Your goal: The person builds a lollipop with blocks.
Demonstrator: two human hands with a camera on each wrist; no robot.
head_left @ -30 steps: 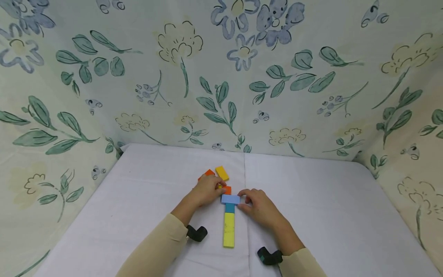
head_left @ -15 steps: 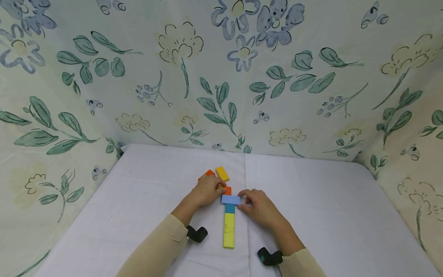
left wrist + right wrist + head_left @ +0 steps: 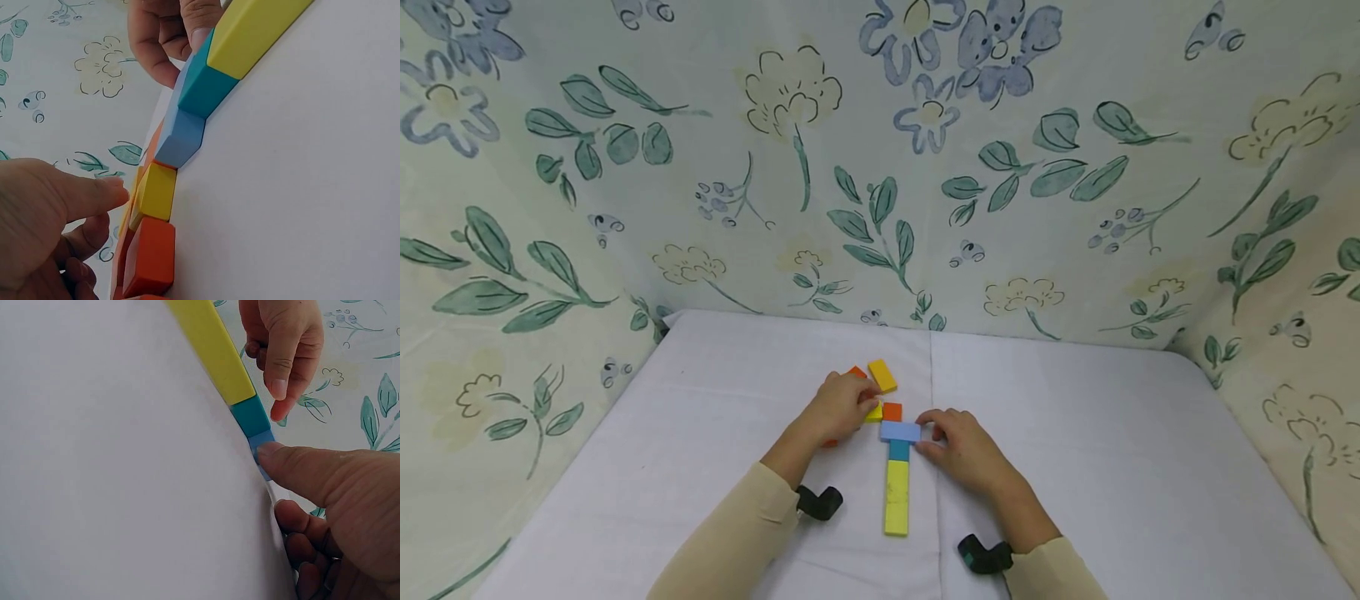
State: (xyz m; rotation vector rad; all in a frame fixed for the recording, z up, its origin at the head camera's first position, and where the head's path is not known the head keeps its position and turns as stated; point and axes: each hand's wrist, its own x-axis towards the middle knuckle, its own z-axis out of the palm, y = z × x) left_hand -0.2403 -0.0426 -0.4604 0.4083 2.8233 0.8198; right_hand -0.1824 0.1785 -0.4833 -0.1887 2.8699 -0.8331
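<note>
In the head view, my right hand (image 3: 966,454) pinches the right end of a light blue block (image 3: 900,431) between thumb and index finger. The left wrist view shows that thumb against the light blue block (image 3: 181,137). A teal block (image 3: 898,450) touches its near side, followed by a long yellow-green strip (image 3: 897,497). On its far side are an orange block (image 3: 892,412) and a yellow block (image 3: 874,413). My left hand (image 3: 838,406) hovers just left of the yellow block, fingers loosely bent, with nothing visible in them.
A darker yellow block (image 3: 882,376) lies beyond the row. Orange blocks show partly behind and below my left hand, one orange block (image 3: 150,259) being clear in the left wrist view. White cloth (image 3: 1075,442) covers the table; floral fabric (image 3: 880,167) hangs behind.
My left hand has come away from the yellow and orange blocks, shifting slightly left. More of both blocks now shows. My right hand stays at the light blue block.
</note>
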